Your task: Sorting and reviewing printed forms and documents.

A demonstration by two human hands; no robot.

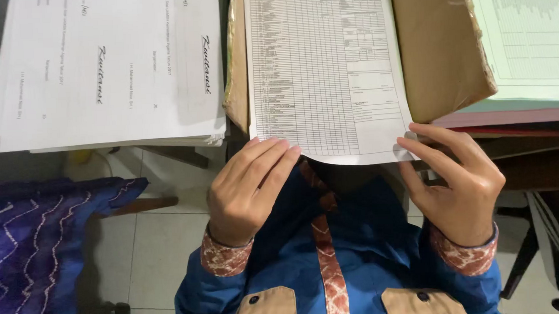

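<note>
The left hand (246, 193) is resting its loosely curled fingers on the near edge of the printed form (326, 73), while the right hand (460, 183) is pinching the sheet's lower right corner, so only that grip is truly holding. The form is lying on a brown folder (438, 43) and overhanging the desk (537, 164) edge toward the lap. A pull from that one corner is likely to crease or tear the thin paper, or drag the folder off.

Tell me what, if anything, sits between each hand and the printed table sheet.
Nothing visible does. The left hand has its fingertips at the near edge of the printed sheet, and the right hand touches its near right corner.
</note>
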